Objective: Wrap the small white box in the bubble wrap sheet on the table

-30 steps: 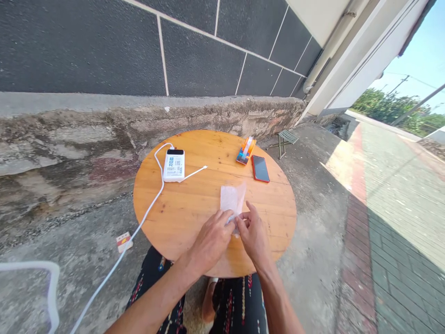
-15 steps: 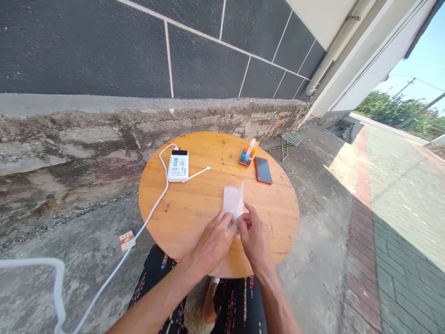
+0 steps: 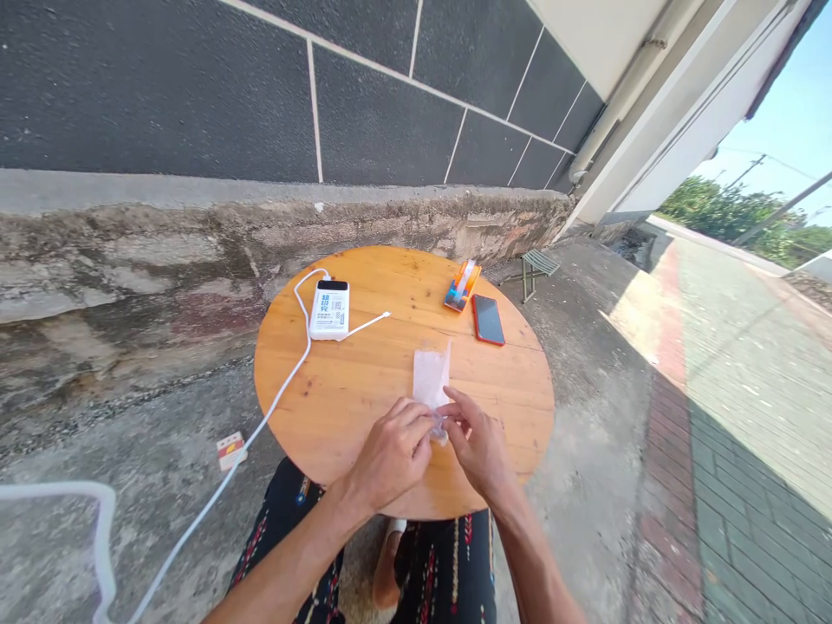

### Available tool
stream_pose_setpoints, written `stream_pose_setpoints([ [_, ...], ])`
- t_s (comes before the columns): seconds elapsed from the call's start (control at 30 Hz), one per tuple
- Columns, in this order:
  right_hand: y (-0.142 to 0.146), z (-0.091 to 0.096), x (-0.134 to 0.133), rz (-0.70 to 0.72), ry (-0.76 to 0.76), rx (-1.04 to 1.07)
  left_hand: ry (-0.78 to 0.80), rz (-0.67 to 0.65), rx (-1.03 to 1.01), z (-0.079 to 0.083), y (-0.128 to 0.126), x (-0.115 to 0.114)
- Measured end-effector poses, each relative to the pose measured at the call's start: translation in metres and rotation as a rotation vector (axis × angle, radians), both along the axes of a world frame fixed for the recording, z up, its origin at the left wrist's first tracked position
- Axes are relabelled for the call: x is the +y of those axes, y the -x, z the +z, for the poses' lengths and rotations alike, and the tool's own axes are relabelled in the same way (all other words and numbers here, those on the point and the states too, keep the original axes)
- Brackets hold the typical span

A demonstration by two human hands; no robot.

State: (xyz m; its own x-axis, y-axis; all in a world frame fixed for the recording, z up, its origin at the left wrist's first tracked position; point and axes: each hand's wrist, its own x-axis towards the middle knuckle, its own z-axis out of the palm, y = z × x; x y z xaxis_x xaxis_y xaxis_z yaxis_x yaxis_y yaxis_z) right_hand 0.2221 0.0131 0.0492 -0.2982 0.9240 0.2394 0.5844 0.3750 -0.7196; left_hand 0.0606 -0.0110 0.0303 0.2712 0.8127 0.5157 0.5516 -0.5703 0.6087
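Note:
A thin, pale pinkish sheet point(image 3: 429, 374), slightly see-through, lies on the round wooden table point(image 3: 364, 381) in front of me. I cannot tell if it is plastic or paper. Its near end is crumpled between my hands. My left hand point(image 3: 398, 446) holds that end from the left with closed fingers. From the right, my right hand point(image 3: 477, 444) pinches it with curled fingertips, the index finger lying higher along the sheet. A small pale bit shows beneath the crumpled end, too small to name.
A white power bank point(image 3: 330, 312) with a white cable point(image 3: 279, 400) lies at the table's left. Toward the back right are an orange tape dispenser point(image 3: 462, 286) and a red-edged phone point(image 3: 488, 320). A folding stool point(image 3: 538, 264) and a small box point(image 3: 230, 451) are on the ground.
My hands have shifted at the sheet's near end. The left fingers have loosened and stretched a little, the left thumb now lies lower, and more of the crumpled end shows between the hands.

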Motion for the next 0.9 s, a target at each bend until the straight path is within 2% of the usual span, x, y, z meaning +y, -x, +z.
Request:
stream_pose_setpoints([
  [0.37,0.012,-0.005,-0.005,0.068,-0.286,-0.559,0.059,-0.021,-0.067,-0.002,0.002,0.003],
  [0.5,0.017,-0.002,-0.01,0.094,-0.39,-0.701,0.158,0.123,-0.162,0.002,-0.004,0.0],
  [0.57,0.018,0.0,-0.014,0.084,-0.412,-0.707,0.196,0.216,-0.195,0.003,-0.011,0.001],
  [0.67,0.013,0.001,-0.017,0.037,-0.398,-0.608,0.237,0.314,-0.211,0.004,-0.021,0.005],
  [0.77,0.003,0.001,-0.014,0.023,-0.328,-0.47,0.276,0.339,-0.214,0.002,-0.027,0.008],
  [0.9,-0.003,0.01,-0.005,0.11,-0.196,-0.433,0.283,0.354,-0.222,0.001,-0.029,0.009],
])
